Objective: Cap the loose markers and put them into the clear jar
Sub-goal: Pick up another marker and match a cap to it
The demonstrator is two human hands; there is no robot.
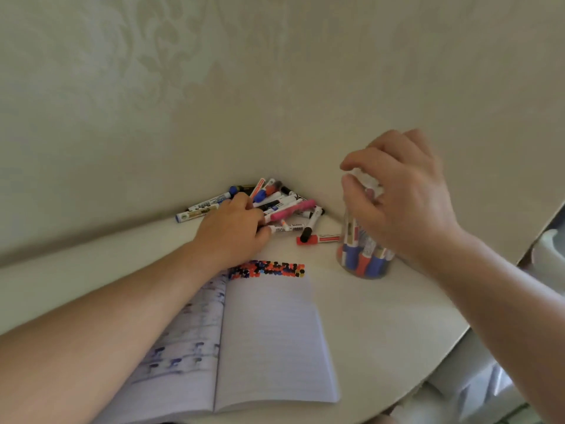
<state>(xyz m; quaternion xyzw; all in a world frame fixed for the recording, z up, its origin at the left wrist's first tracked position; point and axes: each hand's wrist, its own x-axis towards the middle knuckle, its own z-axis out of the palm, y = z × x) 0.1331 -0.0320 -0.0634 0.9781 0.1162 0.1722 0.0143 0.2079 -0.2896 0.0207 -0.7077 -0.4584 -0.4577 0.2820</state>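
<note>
A pile of loose markers (pixel 286 206) lies on the white table (pixel 388 319) against the wall, some capped, some with bare tips. My left hand (pixel 232 231) rests on the pile's left side, its fingers curled over the markers and its thumb against a white marker (pixel 289 229). The clear jar (pixel 363 258) stands upright to the right and holds several markers with blue and red caps down. My right hand (pixel 403 197) hovers just above the jar's mouth, fingers loosely curled and holding nothing. A red-capped marker (pixel 318 239) lies between the pile and the jar.
An open lined notebook (pixel 269 332) lies in front of the pile, with a band of coloured dots (pixel 266 269) along its top edge. The wall (pixel 275 87) stands right behind the markers. The table's rounded edge runs down the right side, with white things (pixel 550 255) beyond it.
</note>
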